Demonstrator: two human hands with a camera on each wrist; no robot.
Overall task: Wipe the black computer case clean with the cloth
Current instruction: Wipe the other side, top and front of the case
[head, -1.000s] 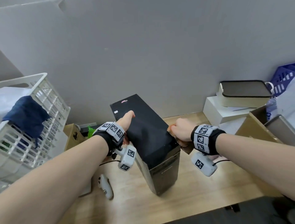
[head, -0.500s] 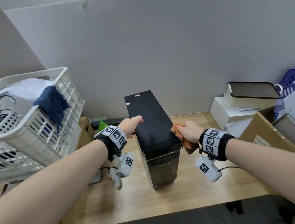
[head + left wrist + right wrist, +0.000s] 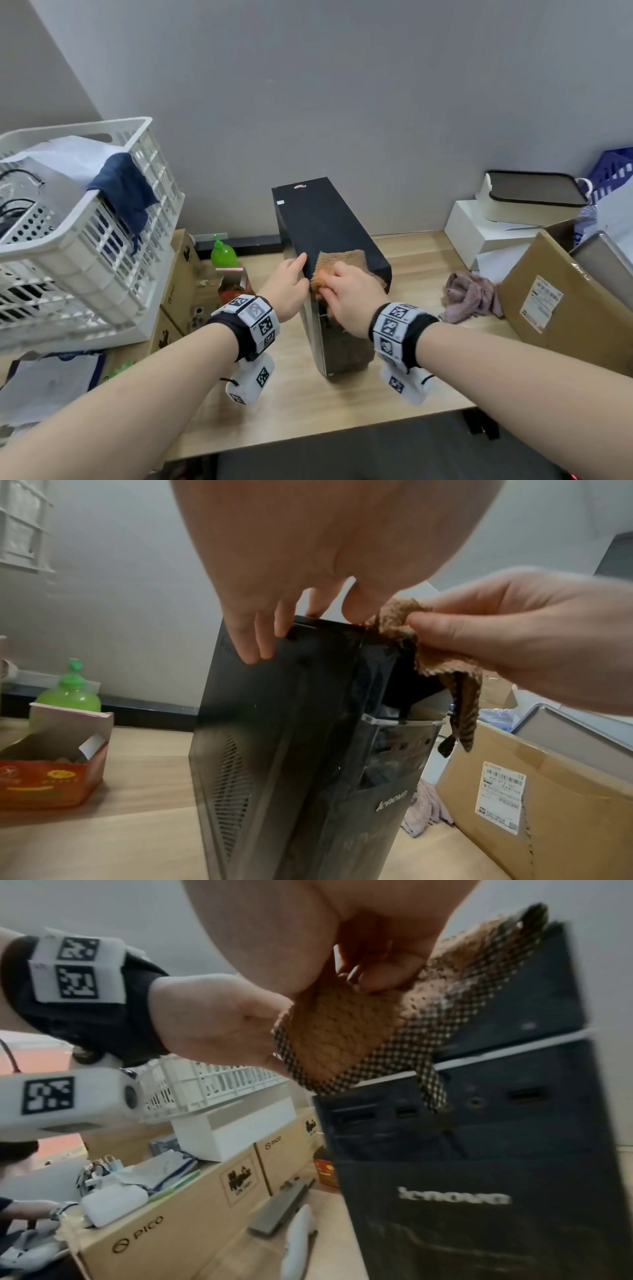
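The black computer case (image 3: 318, 219) stands upright on the wooden desk (image 3: 342, 404), its front panel (image 3: 479, 1177) facing me. A brown-orange cloth (image 3: 342, 262) lies on the near end of its top and hangs over the front edge (image 3: 459, 696). My right hand (image 3: 349, 294) grips the cloth (image 3: 342, 1031) with curled fingers. My left hand (image 3: 289, 286) rests on the top left edge of the case, right beside the cloth. Its straight fingers (image 3: 253, 642) lie down the left side panel (image 3: 291, 737).
A white slatted basket (image 3: 85, 212) with a blue cloth (image 3: 126, 192) over its rim stands at the left on cardboard boxes. A green bottle (image 3: 222, 253) and a red carton (image 3: 51, 777) sit left of the case. Right: a pinkish rag (image 3: 472, 298), a cardboard box (image 3: 555, 301), white boxes (image 3: 479, 229).
My right hand has brought the cloth from the right side of the case up onto the near end of its top. My left hand has slid nearer along the left edge.
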